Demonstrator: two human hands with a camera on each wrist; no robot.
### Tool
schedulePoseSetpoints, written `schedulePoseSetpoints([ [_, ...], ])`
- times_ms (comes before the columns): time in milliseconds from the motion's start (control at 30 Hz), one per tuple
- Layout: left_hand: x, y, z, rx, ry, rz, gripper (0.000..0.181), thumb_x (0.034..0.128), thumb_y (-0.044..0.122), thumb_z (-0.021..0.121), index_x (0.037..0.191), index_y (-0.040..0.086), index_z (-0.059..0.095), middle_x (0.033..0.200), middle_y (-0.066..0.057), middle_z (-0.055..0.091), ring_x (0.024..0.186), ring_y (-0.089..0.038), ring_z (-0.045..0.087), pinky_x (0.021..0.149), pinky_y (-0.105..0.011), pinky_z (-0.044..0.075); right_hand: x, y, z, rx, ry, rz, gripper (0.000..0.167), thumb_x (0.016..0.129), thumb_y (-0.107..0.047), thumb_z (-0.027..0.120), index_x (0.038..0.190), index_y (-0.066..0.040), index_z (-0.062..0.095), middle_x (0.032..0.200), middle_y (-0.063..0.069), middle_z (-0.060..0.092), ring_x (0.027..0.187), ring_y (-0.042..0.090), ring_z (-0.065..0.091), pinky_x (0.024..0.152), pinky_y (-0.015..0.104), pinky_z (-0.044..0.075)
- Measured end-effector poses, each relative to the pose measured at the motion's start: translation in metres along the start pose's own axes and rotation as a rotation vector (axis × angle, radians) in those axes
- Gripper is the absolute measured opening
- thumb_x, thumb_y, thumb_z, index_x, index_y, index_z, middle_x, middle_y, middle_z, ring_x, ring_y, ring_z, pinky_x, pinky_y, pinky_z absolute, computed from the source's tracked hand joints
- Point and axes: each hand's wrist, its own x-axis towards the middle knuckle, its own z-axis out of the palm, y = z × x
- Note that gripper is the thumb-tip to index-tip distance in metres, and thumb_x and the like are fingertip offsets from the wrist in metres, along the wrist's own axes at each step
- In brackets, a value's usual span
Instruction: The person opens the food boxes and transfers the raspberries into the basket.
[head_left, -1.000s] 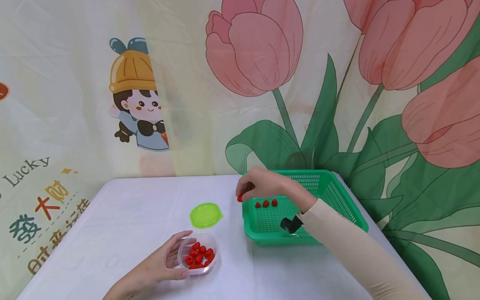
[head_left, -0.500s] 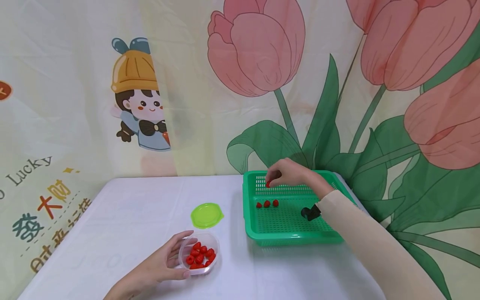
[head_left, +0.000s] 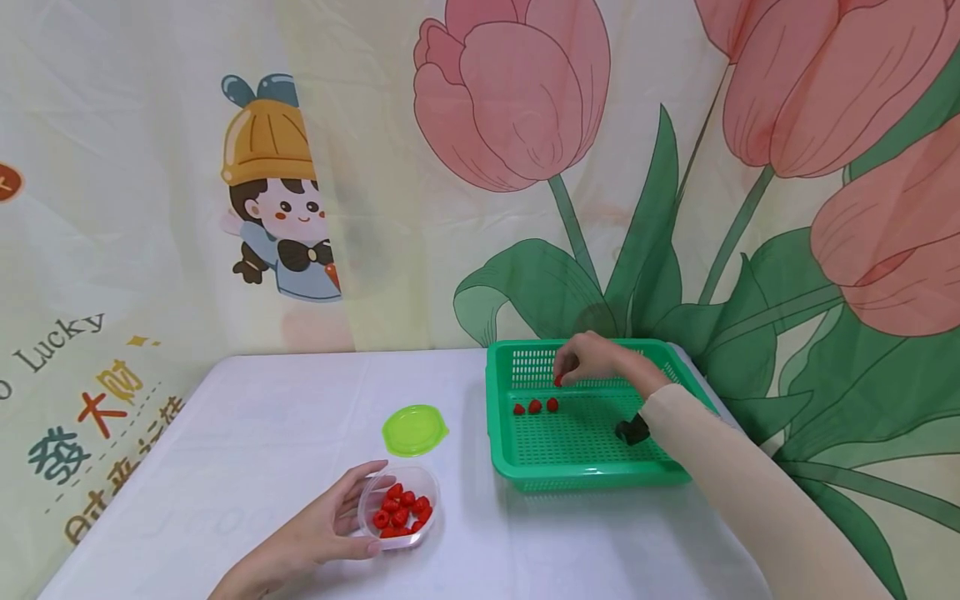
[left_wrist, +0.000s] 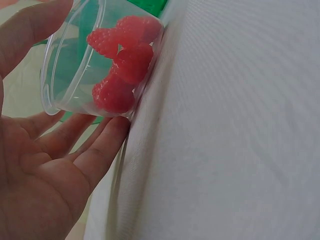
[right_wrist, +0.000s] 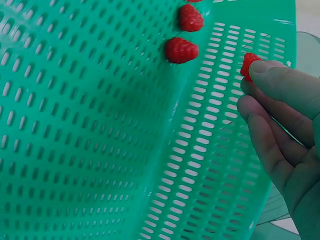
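A raspberry [right_wrist: 248,66] is pinched between thumb and index finger of my right hand [head_left: 596,358], which hovers over the far part of the green basket [head_left: 592,472]. Three raspberries [head_left: 535,407] lie in a row on the basket floor, just left of that hand and below it. My left hand [head_left: 326,521] holds a clear plastic tub [left_wrist: 67,75] from the left, thumb on the near side and fingers around the back. Inside the tub are several raspberries [head_left: 400,517]. The tub stands upright on the table.
A bright green lid [head_left: 414,431] lies on the white tabletop [head_left: 285,425] between tub and basket. Behind the table hangs a printed cloth [head_left: 390,208] with tulips. A black wrist device [head_left: 633,430] hangs below my right wrist, over the basket.
My right hand has carried the raspberry from the basket's left rim rightward over the inside, then slightly lower. The left hand and the tub have stayed in place.
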Motion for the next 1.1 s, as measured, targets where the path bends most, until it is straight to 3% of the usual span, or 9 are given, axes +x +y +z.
schedulePoseSetpoints([
  [133, -0.001, 0.001, 0.001, 0.014, 0.008, -0.008, 0.094, 0.0924, 0.01, 0.082, 0.166, 0.017, 0.024, 0.169, -0.02, 0.033, 0.155, -0.038, 0.035, 0.106, -0.011, 0.043, 0.0, 0.005, 0.004, 0.017, -0.018, 0.018, 0.008, 0.098, -0.012, 0.078, 0.106, -0.013, 0.079, 0.097, -0.006, 0.077, 0.087, 0.007, 0.071, 0.082, 0.03, 0.06],
  [233, -0.001, 0.002, 0.001, 0.021, 0.015, -0.008, 0.095, 0.0919, 0.011, 0.083, 0.166, 0.016, 0.024, 0.169, -0.021, 0.033, 0.155, -0.045, 0.031, 0.106, -0.011, 0.043, 0.0, 0.01, 0.007, 0.026, -0.029, 0.015, 0.008, 0.097, -0.011, 0.079, 0.105, -0.013, 0.08, 0.096, -0.006, 0.077, 0.087, 0.007, 0.071, 0.081, 0.03, 0.06],
  [567, -0.002, 0.002, 0.002, 0.012, 0.016, -0.007, 0.095, 0.0921, 0.011, 0.082, 0.166, 0.017, 0.024, 0.169, -0.021, 0.033, 0.156, -0.047, 0.028, 0.107, -0.012, 0.044, 0.002, 0.019, 0.018, 0.044, -0.059, 0.035, 0.009, 0.095, -0.005, 0.079, 0.103, -0.009, 0.079, 0.096, -0.002, 0.077, 0.086, 0.009, 0.069, 0.081, 0.03, 0.061],
  [1100, -0.002, 0.003, 0.002, 0.002, 0.024, -0.015, 0.095, 0.0913, 0.01, 0.083, 0.166, 0.016, 0.025, 0.168, -0.023, 0.032, 0.157, -0.05, 0.025, 0.106, -0.011, 0.044, 0.005, 0.031, 0.032, 0.013, -0.081, 0.047, 0.01, 0.095, -0.005, 0.079, 0.101, -0.013, 0.08, 0.095, -0.005, 0.075, 0.087, 0.008, 0.068, 0.079, 0.031, 0.06],
])
